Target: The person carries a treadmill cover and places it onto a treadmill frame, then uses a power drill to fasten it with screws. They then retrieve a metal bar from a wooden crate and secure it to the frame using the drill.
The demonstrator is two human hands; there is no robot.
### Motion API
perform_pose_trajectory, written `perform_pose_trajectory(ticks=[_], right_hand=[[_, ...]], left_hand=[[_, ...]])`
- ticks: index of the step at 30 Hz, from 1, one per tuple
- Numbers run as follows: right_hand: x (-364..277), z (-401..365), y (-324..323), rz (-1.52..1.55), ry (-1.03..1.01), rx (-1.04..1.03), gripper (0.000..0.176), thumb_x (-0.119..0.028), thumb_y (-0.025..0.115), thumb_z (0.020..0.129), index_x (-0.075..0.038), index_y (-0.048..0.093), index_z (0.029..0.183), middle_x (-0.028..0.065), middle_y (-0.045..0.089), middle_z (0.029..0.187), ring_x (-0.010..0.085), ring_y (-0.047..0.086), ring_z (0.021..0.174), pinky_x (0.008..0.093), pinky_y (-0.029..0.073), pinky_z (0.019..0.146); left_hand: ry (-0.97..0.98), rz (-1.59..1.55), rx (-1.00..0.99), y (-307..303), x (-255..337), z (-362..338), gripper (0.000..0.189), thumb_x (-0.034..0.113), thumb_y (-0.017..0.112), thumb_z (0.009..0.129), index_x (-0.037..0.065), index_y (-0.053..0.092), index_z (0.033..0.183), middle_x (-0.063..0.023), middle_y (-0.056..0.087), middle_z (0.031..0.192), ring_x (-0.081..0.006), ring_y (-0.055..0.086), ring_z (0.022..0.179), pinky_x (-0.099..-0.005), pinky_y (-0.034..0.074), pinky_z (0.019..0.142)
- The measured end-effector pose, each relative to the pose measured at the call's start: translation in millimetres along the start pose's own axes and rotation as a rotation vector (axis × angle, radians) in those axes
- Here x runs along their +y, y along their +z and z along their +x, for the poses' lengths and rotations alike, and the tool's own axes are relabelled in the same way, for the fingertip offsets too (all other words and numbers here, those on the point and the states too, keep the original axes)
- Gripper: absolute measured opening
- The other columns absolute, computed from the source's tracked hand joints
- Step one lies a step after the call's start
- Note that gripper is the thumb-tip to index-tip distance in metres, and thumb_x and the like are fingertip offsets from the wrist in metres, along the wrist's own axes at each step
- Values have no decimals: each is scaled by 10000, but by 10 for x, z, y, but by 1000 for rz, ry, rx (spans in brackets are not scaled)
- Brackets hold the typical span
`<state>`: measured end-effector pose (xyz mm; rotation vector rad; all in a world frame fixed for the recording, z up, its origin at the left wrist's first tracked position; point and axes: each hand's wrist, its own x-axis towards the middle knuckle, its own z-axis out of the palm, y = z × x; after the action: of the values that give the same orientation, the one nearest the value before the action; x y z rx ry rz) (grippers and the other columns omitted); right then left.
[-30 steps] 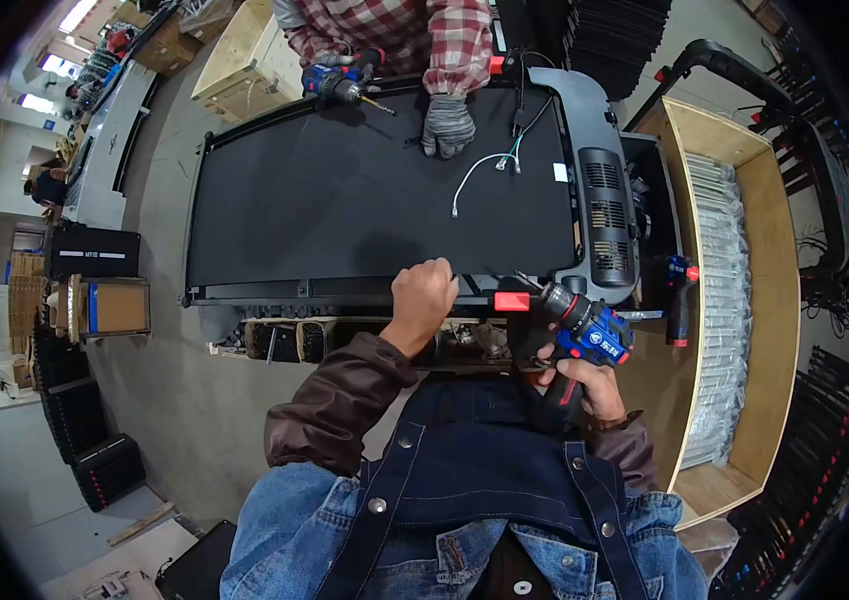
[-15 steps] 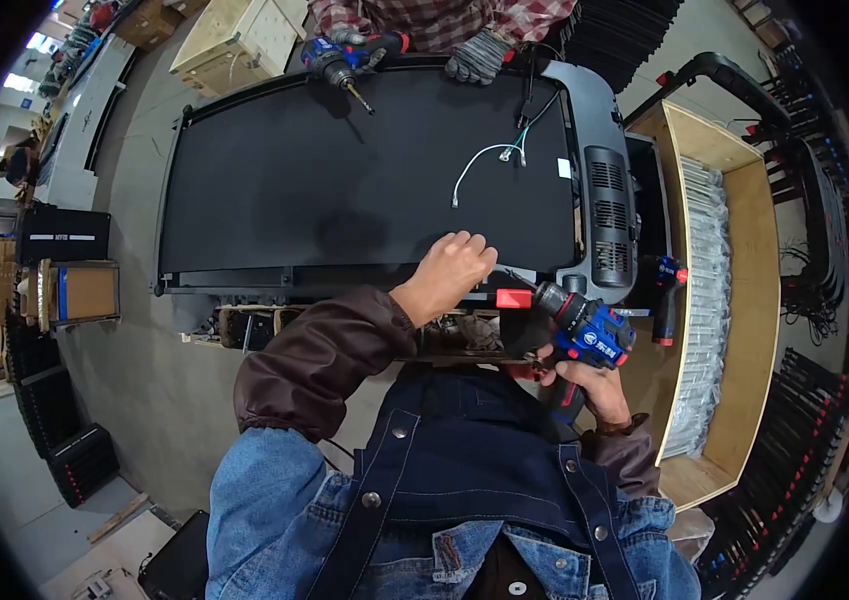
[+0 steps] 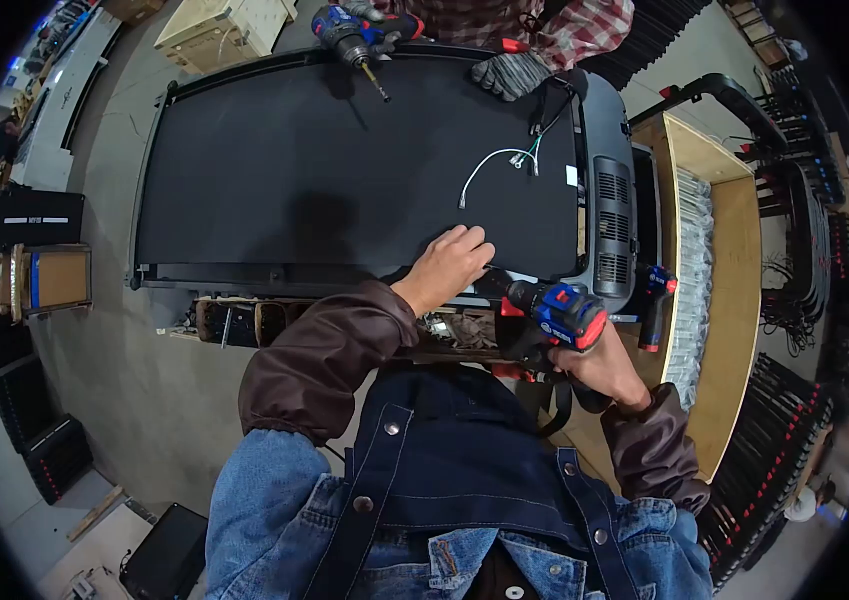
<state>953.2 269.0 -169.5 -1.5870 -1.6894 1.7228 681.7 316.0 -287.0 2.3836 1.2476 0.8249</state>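
A black treadmill deck (image 3: 284,170) lies flat in front of me. My left hand (image 3: 447,266) rests on its near edge, fingers curled at the rail by the drill's tip. My right hand (image 3: 599,368) grips a blue and black cordless drill (image 3: 549,308), its nose pointing left toward my left hand. A white and green wire (image 3: 496,165) lies loose on the belt near the grey motor cover (image 3: 609,215).
Across the deck a person in a plaid shirt holds another blue drill (image 3: 349,35), with a gloved hand (image 3: 510,72) on the far edge. A wooden crate (image 3: 719,280) of bagged parts stands at right, a second drill (image 3: 652,305) beside it. Boxes (image 3: 49,278) sit left.
My left hand slid right along the near edge to the drill's tip. The drill swung in toward it. The other person's gloved hand moved off the belt to the far edge.
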Motion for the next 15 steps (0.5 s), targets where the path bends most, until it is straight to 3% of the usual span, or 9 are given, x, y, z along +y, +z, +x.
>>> perform_pose_trajectory(ticks=[1, 5, 8, 10, 15], right_hand=[[39, 42, -7, -62, -20, 10, 314, 28, 694, 735, 28, 628, 1042, 68, 650, 783, 140, 587, 668, 318, 507, 644], [12, 171, -41, -119, -45, -9, 302, 0, 707, 726, 26, 631, 1017, 68, 640, 770, 142, 592, 687, 321, 513, 658], [-101, 226, -93, -149, 51, -95, 320, 14, 702, 729, 25, 625, 1039, 67, 640, 776, 139, 592, 700, 322, 515, 662], [-149, 255, -95, -122, 15, -159, 363, 129, 650, 764, 6, 571, 1096, 39, 617, 827, 122, 577, 681, 299, 504, 611], [-185, 322, -103, -132, 19, -176, 344, 117, 647, 775, 2, 588, 1094, 30, 616, 809, 118, 575, 677, 293, 500, 607]], left_hand=[[-1, 14, 1, 11, 2, -9, 265, 43, 767, 753, 54, 533, 876, -97, 492, 924, -293, 551, 885, -402, 511, 786], [0, -4, 23, 32, -3, -12, 252, 19, 744, 748, 53, 527, 870, -99, 493, 922, -296, 550, 884, -405, 513, 786], [3, 8, 36, 60, -22, -12, 247, 14, 736, 740, 50, 526, 867, -99, 497, 923, -296, 552, 883, -406, 515, 785], [8, 11, 50, 64, -26, -15, 237, 15, 732, 740, 48, 530, 861, -99, 502, 920, -295, 553, 878, -406, 517, 785], [16, 11, 55, 58, -45, -10, 218, 7, 719, 746, 46, 535, 856, -100, 505, 916, -298, 562, 891, -403, 522, 796]])
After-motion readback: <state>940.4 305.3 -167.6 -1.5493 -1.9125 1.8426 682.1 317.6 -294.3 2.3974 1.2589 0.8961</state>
